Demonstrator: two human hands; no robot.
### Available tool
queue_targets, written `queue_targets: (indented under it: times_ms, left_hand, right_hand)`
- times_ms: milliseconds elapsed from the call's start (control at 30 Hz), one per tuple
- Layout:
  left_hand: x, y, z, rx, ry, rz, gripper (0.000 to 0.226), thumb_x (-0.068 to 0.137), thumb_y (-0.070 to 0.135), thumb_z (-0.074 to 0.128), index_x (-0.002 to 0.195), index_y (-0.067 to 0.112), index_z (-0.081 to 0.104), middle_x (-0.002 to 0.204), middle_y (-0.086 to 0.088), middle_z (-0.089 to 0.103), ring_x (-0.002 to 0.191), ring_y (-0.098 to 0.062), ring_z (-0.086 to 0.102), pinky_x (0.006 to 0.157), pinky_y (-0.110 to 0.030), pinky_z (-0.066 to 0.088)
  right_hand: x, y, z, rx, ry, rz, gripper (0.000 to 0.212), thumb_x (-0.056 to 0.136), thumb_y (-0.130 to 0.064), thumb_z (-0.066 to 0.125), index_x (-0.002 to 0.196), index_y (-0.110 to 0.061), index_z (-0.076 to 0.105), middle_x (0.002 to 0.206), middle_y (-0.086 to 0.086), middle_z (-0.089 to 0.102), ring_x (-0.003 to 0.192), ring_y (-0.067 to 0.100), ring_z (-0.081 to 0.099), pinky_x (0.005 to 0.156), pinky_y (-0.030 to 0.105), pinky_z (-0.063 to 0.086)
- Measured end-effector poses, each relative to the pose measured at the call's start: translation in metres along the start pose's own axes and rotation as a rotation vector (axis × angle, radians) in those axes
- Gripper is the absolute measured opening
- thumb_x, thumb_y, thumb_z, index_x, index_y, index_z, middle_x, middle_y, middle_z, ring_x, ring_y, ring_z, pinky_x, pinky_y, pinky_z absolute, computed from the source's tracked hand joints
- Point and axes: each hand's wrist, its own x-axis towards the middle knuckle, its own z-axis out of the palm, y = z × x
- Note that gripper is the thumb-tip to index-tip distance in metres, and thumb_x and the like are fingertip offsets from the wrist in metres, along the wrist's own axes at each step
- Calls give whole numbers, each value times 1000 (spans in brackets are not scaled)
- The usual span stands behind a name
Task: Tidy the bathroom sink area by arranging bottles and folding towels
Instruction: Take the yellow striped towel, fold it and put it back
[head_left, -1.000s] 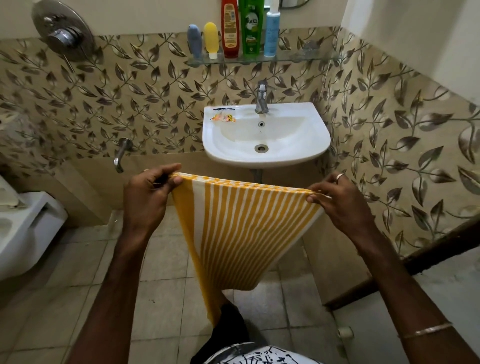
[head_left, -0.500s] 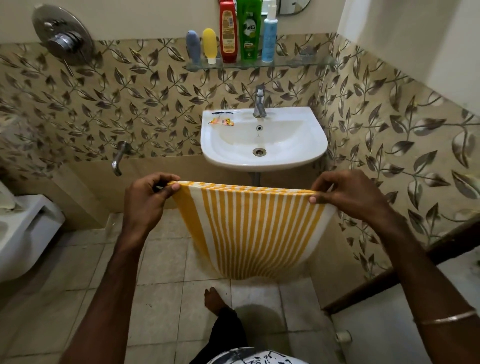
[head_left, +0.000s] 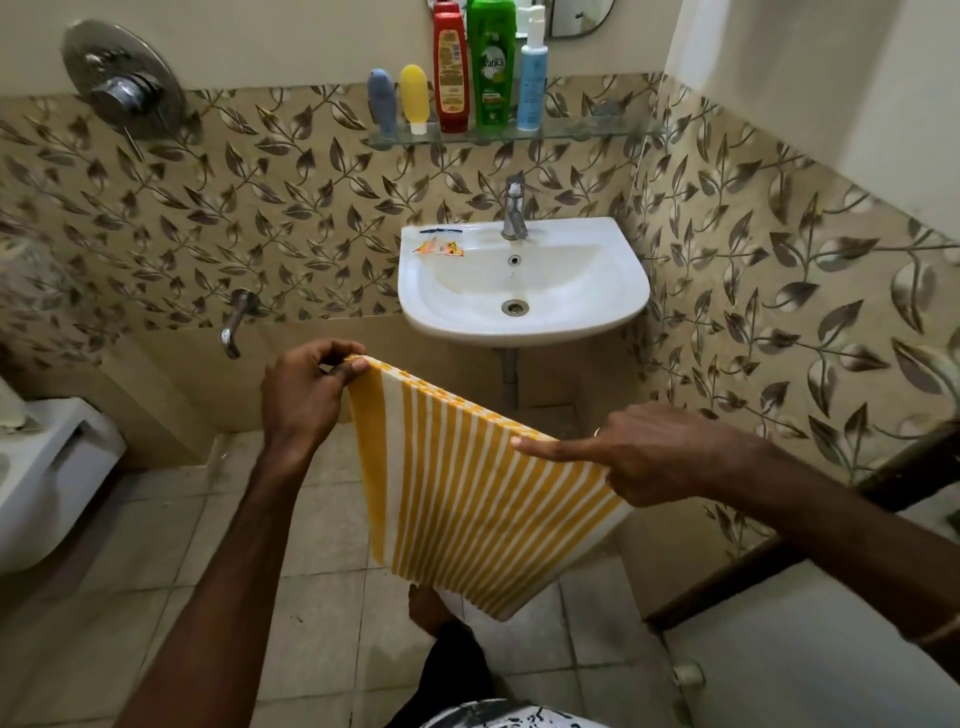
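A yellow-and-white striped towel hangs folded in front of me, below the white sink. My left hand pinches its upper left corner. My right hand grips the right edge lower down, with the forefinger stretched out along the top fold. On the glass shelf above the sink stand a blue-grey tube, a yellow tube, a red bottle, a green bottle and a light blue pump bottle in a row.
A small orange sachet lies on the sink's left rim beside the tap. A wall spout and shower mixer sit on the left wall. A white toilet is at far left. My bare foot stands on the tiled floor.
My right hand has dropped and moved inward, so the towel's top edge now slopes down to the right. Its forefinger now lies along the fold. The view has shifted down slightly.
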Motion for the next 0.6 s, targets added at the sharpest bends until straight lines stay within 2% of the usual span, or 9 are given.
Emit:
queue_targets:
  times_ms: [67,133,267,333,400,433,500,600]
  left_hand:
    - [-1,2,2,11,-6,10,19,87,21,73,106,22,75,99,3,73,86,-11,64,76,-29,52]
    - [-2,2,1,10,-8,15,19,87,21,73,106,22,75,99,3,73,87,-13,66,77,-30,53]
    - [-9,0,-3,12,-10,21,20,88,21,73,107,21,75,100,1,74,89,-15,67,79,-35,57]
    - [-13,0,-5,12,-17,18,20,88,21,72,108,21,74,101,2,73,91,-14,67,80,-36,58]
    - [-16,1,-5,-9,-24,13,20,89,21,71,109,21,74,101,3,72,93,-14,66,79,-34,57]
    - [-19,2,-5,-27,-33,10,20,89,20,71,109,21,73,101,4,71,93,-13,66,79,-32,56]
    - [-24,5,-4,-73,-53,13,20,89,18,71,109,20,73,100,6,71,92,-9,66,77,-26,55]
    - [-34,14,0,-129,-62,26,19,87,16,73,106,19,74,98,8,72,90,1,65,72,-15,52]
  right_hand:
    - [2,-7,-4,-45,-29,-33,97,100,-26,50,134,-67,-31,78,1,55,57,10,46,50,23,41]
    - [7,-10,-8,-69,-44,-40,98,98,-26,54,139,-63,-27,74,-3,47,59,9,45,50,22,41]
    - [20,-2,-14,-19,-105,0,104,93,-26,59,142,-61,-26,77,-6,44,64,11,50,63,29,54]
    - [24,1,-18,92,-149,39,111,88,-21,61,141,-62,-27,82,-1,51,62,15,60,59,34,59]
    - [29,4,-20,283,-198,90,117,86,-14,65,141,-63,-26,87,4,57,56,19,65,46,28,57]
    - [32,5,-21,371,-209,103,120,84,-12,68,140,-64,-25,89,6,58,58,21,66,46,29,57]
    - [38,6,-23,545,-194,135,123,83,-10,71,141,-63,-23,96,12,62,65,27,70,51,39,61]
    - [44,6,-23,767,-112,197,120,83,-6,71,148,-57,-17,104,22,64,65,29,68,51,41,60]
